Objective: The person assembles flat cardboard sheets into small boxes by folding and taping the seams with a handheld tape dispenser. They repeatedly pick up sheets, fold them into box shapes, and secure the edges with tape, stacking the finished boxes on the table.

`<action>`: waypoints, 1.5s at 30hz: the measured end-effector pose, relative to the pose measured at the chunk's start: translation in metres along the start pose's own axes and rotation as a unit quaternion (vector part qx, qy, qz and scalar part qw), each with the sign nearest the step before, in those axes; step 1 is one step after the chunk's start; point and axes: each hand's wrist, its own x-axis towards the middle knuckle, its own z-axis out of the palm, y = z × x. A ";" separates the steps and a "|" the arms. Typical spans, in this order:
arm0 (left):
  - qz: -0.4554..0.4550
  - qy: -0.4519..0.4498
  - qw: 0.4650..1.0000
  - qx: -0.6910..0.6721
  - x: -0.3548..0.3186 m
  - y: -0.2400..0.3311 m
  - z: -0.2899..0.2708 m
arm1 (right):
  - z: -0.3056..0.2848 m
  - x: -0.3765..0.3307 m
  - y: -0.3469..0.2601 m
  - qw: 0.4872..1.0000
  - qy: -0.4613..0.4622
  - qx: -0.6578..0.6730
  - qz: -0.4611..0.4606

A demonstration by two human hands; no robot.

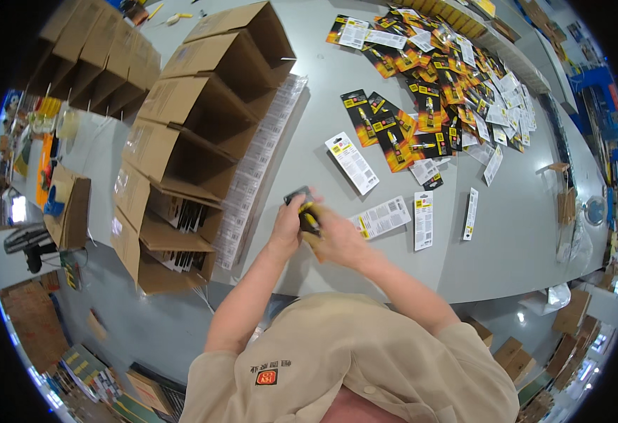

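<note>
Just above the table's near edge, my left hand [288, 224] is closed around a small stack of black-and-yellow blister cards [309, 216]. My right hand [342, 241], a little smeared by motion, grips the same cards from the other side. How many cards are in the stack cannot be made out. Beside the right hand lies a blister card [383, 217] with its white printed back up. Farther out, another white-backed card [352, 163] lies at a slant. A large heap of blister cards [439, 92], black and orange on their fronts, covers the far right.
A row of open cardboard boxes [182, 151] stands on the left; the nearest hold upright cards [180, 259]. Along them runs a strip of sheets of printed white labels [259, 176]. More cartons [101, 53] stand behind. Single cards [423, 221] lie on the grey table [365, 278].
</note>
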 end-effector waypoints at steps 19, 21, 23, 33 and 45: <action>-0.072 -0.202 0.976 0.041 -0.061 -0.030 -0.078 | -0.094 -0.073 0.150 0.822 -0.206 -0.511 -0.143; -0.056 -0.173 0.983 0.035 -0.058 -0.027 -0.081 | -0.087 -0.060 0.150 0.881 -0.112 -0.454 -0.071; -0.062 -0.102 0.992 0.031 -0.056 -0.031 -0.084 | -0.060 -0.046 0.124 0.887 -0.048 -0.458 0.026; 0.001 -0.037 0.999 -0.037 -0.044 -0.076 -0.085 | 0.013 -0.020 -0.005 0.954 -0.083 -0.282 0.052; -0.158 -0.112 0.962 -0.193 -0.033 -0.067 -0.040 | -0.019 -0.024 0.096 0.966 -0.013 0.094 0.239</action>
